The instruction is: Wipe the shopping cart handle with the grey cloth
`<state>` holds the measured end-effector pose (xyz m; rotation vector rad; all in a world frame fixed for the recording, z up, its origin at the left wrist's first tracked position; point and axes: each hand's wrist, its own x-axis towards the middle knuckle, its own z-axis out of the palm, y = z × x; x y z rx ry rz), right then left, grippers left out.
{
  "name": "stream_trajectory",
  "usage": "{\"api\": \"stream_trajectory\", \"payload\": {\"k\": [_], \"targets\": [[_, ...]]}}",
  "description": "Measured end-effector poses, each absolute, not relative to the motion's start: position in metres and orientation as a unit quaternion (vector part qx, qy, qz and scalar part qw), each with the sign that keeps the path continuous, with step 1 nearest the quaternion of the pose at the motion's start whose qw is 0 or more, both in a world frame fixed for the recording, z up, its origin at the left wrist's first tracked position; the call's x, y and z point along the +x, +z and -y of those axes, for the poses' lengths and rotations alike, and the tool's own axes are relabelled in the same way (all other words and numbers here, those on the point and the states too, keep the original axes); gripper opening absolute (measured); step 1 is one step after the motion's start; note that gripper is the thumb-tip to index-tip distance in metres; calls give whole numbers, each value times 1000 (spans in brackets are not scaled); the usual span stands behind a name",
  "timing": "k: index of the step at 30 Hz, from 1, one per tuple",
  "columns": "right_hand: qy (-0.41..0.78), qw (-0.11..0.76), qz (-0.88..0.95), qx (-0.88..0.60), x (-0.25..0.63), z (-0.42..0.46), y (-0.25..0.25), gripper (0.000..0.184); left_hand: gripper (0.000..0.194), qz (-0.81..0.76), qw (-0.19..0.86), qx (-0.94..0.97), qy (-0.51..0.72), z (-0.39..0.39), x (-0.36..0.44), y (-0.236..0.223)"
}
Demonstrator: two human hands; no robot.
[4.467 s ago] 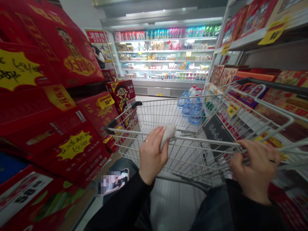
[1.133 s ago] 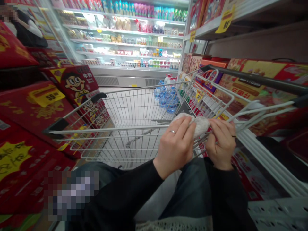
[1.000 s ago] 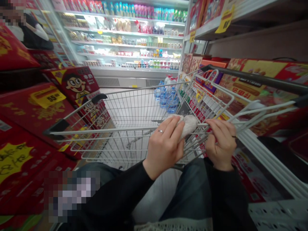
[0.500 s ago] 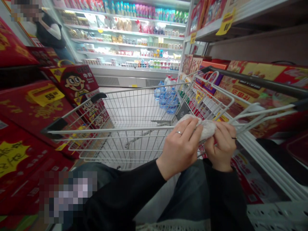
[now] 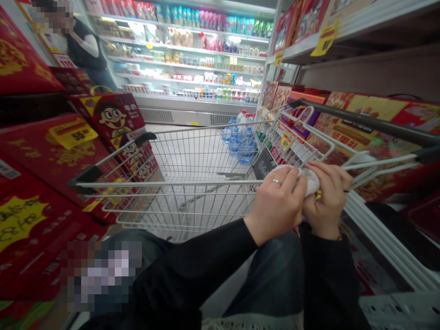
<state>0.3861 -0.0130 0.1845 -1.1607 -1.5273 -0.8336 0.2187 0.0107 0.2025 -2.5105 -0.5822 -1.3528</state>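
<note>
Beyond everything else, a lit refrigerated case [image 5: 192, 115] spans the back, bright bags [image 5: 213, 20] along its top row and small bottles and cups [image 5: 227, 94] lower down. White shelving [image 5: 305, 42] runs up the right, loaded with gift boxes [image 5: 381, 108]. Stacked red cartons [image 5: 30, 160] crowd the left, close by the cart's nose, and a person [image 5: 85, 50] in a dark vest stands behind them.

Between cartons and shelving sits a wire shopping cart [image 5: 192, 184], side-on, its dark push handle [image 5: 371, 121] at right, against the shelf side; pale floor shows through the basket's mesh. Large blue water bottles [image 5: 245, 149] stand on the floor past its far rim.

The left hand [image 5: 282, 199] clasps a white cloth [image 5: 311, 182] at the near rim's right end. The right hand [image 5: 326, 195] curls at the cloth's right end; whether it grips cloth or rail, I cannot tell. Bunched, the cloth lies with its long axis roughly left to right, along the rail. A silver ring [image 5: 276, 181] circles one left finger.
</note>
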Motion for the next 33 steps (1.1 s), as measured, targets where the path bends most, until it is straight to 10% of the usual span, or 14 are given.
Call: {"api": "stream_trajectory", "payload": {"k": [33], "targets": [[-360, 474, 609, -525, 371, 15, 176, 13, 46, 303, 120, -805, -497, -15, 112, 181]]}}
